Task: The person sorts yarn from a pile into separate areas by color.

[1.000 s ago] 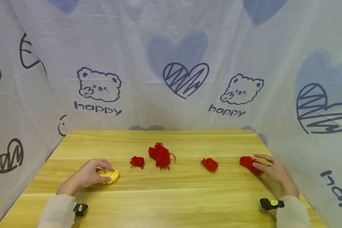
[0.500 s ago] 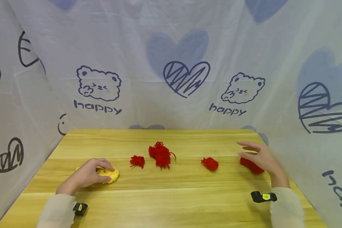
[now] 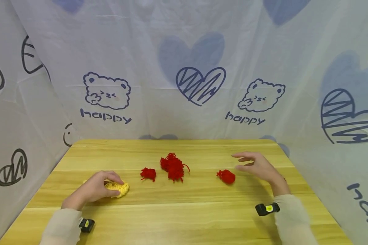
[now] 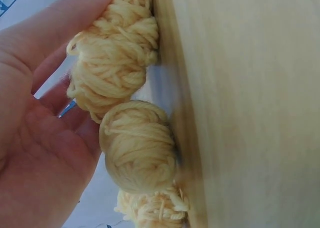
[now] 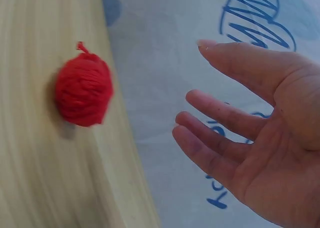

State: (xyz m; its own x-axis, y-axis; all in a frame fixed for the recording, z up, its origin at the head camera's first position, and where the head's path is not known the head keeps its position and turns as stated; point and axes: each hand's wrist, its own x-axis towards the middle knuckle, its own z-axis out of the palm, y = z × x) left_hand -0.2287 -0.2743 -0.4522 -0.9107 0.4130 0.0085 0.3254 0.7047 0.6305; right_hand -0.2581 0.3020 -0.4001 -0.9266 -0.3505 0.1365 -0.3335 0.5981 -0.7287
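My left hand [image 3: 95, 187] rests low over the table's left side, gripping a bundle of yellow yarn [image 3: 120, 189] between thumb and fingers. Up close in the left wrist view, the thumb lies along this yellow bundle. A rounder yellow yarn ball [image 4: 139, 147] and another yellow piece [image 4: 152, 208] sit below it. Nothing is in my right hand [image 3: 257, 166], which hovers above the table with fingers apart and lightly bent. Nearest to it, on its left, lies a small red yarn ball [image 3: 227, 177], seen also in the right wrist view. The far-right red yarn bundle is almost wholly hidden behind the right hand.
A loose red yarn tangle [image 3: 173, 167] with stray strands lies mid-table, a smaller red yarn piece [image 3: 148, 174] to its left. The wooden table [image 3: 184, 217] backs onto a white printed curtain [image 3: 153, 68], which also hangs on both sides.
My right hand has left the far-right red yarn bundle, risen and moved left towards the small red ball. The left hand stays on the yellow yarn.
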